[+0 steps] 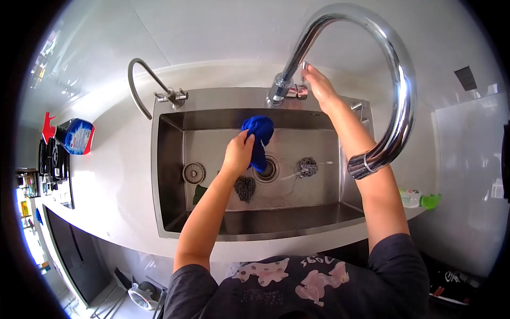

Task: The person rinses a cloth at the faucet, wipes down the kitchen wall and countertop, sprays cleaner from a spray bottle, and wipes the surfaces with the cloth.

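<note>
Blue cloth [259,127], one piece, is bunched in the left hand [240,154], whose thumb and fingers pinch it over the one-basin sink [228,99]. Its lower end overlaps one drain [272,170] in view; whether it touches the bottom is unclear. The right hand [320,87], fingers nearly straight, is at the single lever [304,72] of the large chrome faucet [402,95]; I can't make out whether it grips the lever.

Two scouring pads lie on the sink's bottom: a dark pad [245,189] near the left wrist and a silvery pad [307,167] right of the drain. Farther left sit one round metal strainer [194,173] and one dark green item [199,194], half hidden by the left forearm.

Faucets number two, the second being a small faucet [172,97] at the back left. Two bottles stand or lie at opposite ends of the white counter [122,175]: a blue spray bottle [77,136] with a red trigger, left, and a white bottle [410,198] with a green top, right.
</note>
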{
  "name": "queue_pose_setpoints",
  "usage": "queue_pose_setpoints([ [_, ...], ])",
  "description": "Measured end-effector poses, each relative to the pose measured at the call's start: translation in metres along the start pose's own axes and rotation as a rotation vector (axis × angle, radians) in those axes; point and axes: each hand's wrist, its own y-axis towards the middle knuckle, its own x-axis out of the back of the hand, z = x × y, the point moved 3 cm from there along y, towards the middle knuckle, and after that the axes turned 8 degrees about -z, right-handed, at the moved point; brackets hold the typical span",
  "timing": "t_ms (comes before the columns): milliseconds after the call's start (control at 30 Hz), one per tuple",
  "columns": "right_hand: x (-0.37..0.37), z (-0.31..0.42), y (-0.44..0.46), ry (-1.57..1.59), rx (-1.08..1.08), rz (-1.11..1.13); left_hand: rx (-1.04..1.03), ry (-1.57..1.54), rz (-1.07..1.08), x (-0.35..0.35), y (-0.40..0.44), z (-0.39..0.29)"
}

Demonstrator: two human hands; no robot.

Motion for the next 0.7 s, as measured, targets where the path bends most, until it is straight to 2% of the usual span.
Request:
queue_pose_setpoints([
  [67, 0.009, -0.013, -0.025, 0.119, -0.053, -0.025, -0.003, -0.021, -0.041, 0.01, -0.005, -0.003],
  [100, 0.015, -0.025, -0.042, 0.164, -0.06, -0.08, 0.015, -0.156, -0.028, 0.02, -0.009, -0.015],
  [167, 0.022, -0.05, -0.095, 0.244, -0.244, -0.015, 0.014, -0.314, -0.024, 0.03, -0.012, -0.019],
  [200, 0.019, -0.076, -0.12, 0.229, -0.273, 0.019, 0.015, -0.312, -0.027, 0.033, -0.015, -0.021],
  [233, 0.012, -0.082, -0.154, 0.22, -0.507, 0.048, 0.009, -0.243, -0.011, 0.035, -0.02, -0.026],
  [267, 0.004, -0.116, -0.179, 0.266, -0.558, 0.141, 0.002, -0.175, 0.004, 0.036, -0.025, -0.031],
  [300, -0.009, -0.12, -0.201, 0.484, -0.694, 0.193, -0.051, -0.096, 0.031, 0.033, -0.031, -0.036],
  [333, -0.021, -0.107, -0.218, 0.648, -0.768, 0.217, -0.087, -0.143, 0.014, 0.02, -0.037, -0.027],
  [367, -0.032, -0.102, -0.23, 0.762, -0.803, 0.224, -0.231, -0.074, -0.001, 0.014, -0.047, -0.035],
  [400, -0.039, -0.096, -0.235, 0.766, -0.802, 0.227, -0.35, 0.029, 0.003, 0.003, -0.054, -0.033],
  [433, -0.044, -0.088, -0.237, 0.83, -0.771, 0.216, -0.361, 0.018, 0.053, -0.007, -0.064, -0.033],
  [467, -0.05, -0.082, -0.239, 0.895, -0.742, 0.213, -0.458, 0.101, 0.031, -0.016, -0.076, -0.031],
  [533, -0.046, -0.1, -0.24, 0.94, -0.711, 0.213, -0.546, 0.162, 0.027, -0.022, -0.098, -0.035],
  [600, -0.034, -0.086, -0.252, 0.786, -0.631, -0.04, -0.548, 0.179, 0.066, -0.009, -0.107, -0.051],
  [700, -0.007, -0.077, -0.262, 0.539, -0.521, -0.143, -0.543, 0.161, -0.024, 0.002, -0.074, -0.071],
])
